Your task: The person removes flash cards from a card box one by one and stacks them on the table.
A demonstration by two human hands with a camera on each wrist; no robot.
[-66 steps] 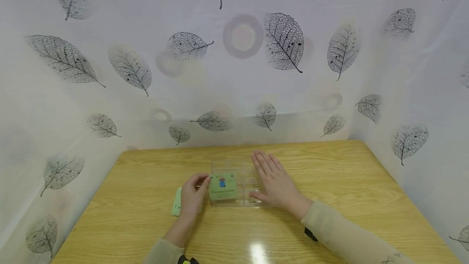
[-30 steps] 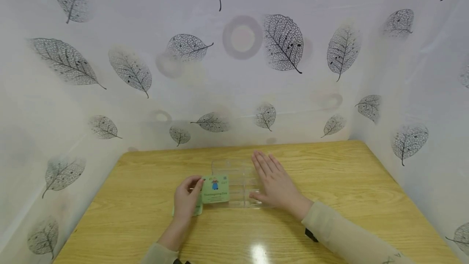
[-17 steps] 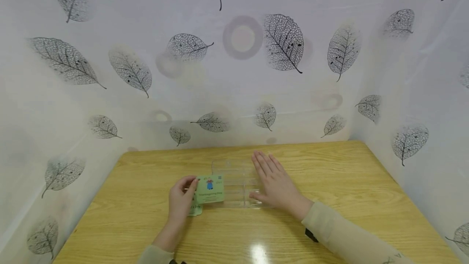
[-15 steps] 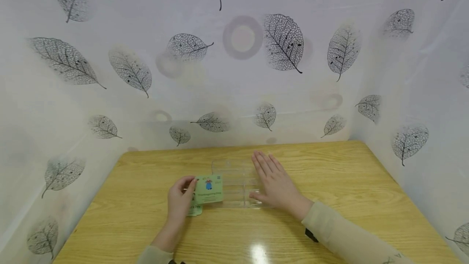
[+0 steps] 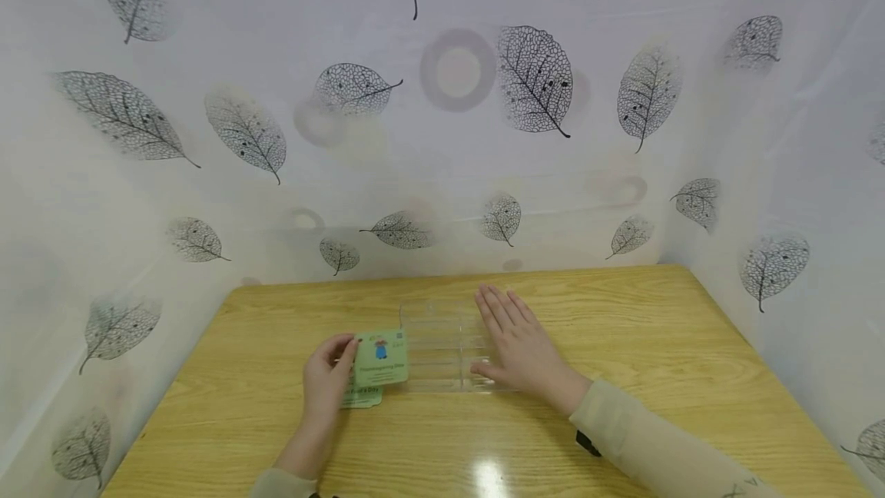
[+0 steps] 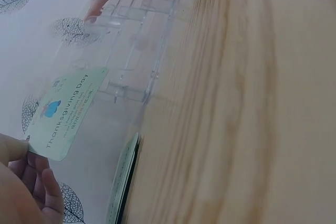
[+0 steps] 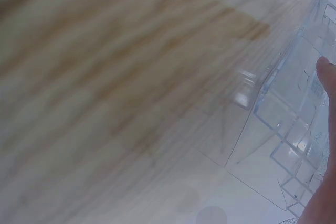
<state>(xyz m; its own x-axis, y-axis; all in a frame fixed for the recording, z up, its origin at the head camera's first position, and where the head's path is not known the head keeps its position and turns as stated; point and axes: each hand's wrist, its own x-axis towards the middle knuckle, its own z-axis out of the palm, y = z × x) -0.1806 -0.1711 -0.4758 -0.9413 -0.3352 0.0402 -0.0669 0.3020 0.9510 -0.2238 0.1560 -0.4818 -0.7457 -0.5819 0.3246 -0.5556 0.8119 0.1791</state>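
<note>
My left hand [image 5: 325, 379] pinches the left edge of a pale green card [image 5: 382, 360], printed "Thanksgiving Day" with a small blue-clad figure. In the left wrist view the card [image 6: 65, 114] is raised above the table, held between thumb and fingers at its corner. Below it a stack of similar green cards [image 5: 362, 398] lies on the table, partly covered by the held card and my hand. My right hand [image 5: 522, 344] rests with straight fingers on the right part of a clear plastic box [image 5: 439, 367] with several compartments. The right wrist view shows the box's clear dividers [image 7: 283, 124] beside my thumb.
The wooden table [image 5: 622, 344] carries the box and cards near its middle. A white curtain or sheet with a leaf print [image 5: 456, 175] hangs behind the table and along both sides.
My left hand has carried the Thanksgiving card leftward, from over the box to above the card stack, uncovering more of the box. The right hand has stayed in place.
</note>
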